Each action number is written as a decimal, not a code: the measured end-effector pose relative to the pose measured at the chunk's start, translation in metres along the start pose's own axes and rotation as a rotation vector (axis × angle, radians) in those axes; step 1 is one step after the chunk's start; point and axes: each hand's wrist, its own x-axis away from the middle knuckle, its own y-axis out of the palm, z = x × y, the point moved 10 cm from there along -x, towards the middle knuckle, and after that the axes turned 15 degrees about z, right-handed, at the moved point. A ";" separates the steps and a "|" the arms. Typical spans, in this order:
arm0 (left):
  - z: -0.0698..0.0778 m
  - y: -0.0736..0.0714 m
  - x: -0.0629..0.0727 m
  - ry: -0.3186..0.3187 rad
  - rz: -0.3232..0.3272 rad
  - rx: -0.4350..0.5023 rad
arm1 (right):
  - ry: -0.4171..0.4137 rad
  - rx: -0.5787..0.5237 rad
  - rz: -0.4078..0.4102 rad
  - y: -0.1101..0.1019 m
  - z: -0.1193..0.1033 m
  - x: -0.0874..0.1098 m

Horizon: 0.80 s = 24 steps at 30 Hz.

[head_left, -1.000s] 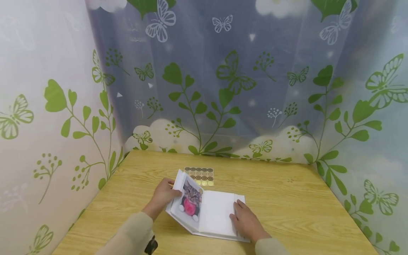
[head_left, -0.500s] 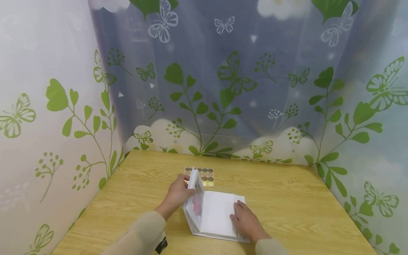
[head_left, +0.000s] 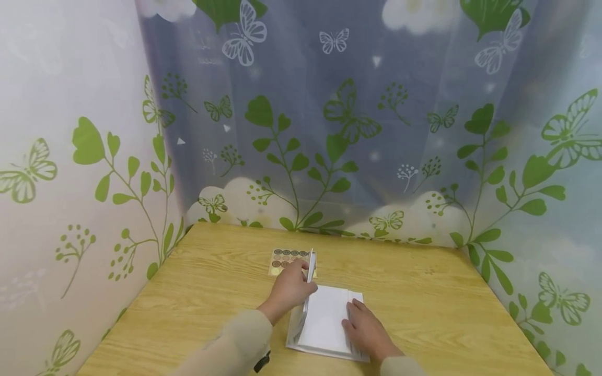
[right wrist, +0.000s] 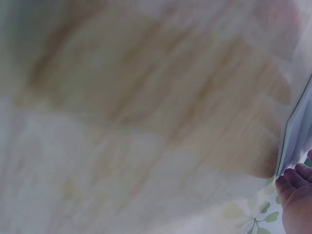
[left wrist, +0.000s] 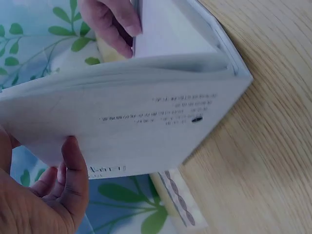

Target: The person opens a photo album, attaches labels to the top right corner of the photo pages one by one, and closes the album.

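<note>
In the head view a white photo album (head_left: 329, 321) lies on the table, its left part lifted almost upright. My left hand (head_left: 290, 286) pinches the outer edge of that raised part. The left wrist view has my left hand (left wrist: 46, 202) with its thumb on the white cover (left wrist: 141, 126), which bears small printed text. My right hand (head_left: 369, 329) rests along the album's right edge, beside the white inner pages. A glossy, blurred surface (right wrist: 146, 122) fills most of the right wrist view, with part of a hand (right wrist: 297, 195) at lower right.
Behind the album a sheet of round stickers (head_left: 282, 256) lies on the wooden table (head_left: 423, 292), partly covered by my left hand. A curtain (head_left: 301, 115) printed with leaves and butterflies stands along the back and both sides.
My left hand has swung the album's left part up and rightward, from leaning open to nearly upright. The cat photo inside has gone out of sight. My right hand has stayed in place.
</note>
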 end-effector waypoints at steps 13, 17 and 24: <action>0.017 0.037 0.010 0.106 -0.029 -0.144 | -0.047 0.037 0.118 -0.026 0.017 0.001; 0.014 0.047 0.018 0.143 -0.083 -0.187 | -0.059 0.052 0.154 -0.038 0.026 0.001; 0.008 0.065 0.030 0.267 -0.208 -0.307 | -0.015 0.056 0.142 -0.047 0.042 0.001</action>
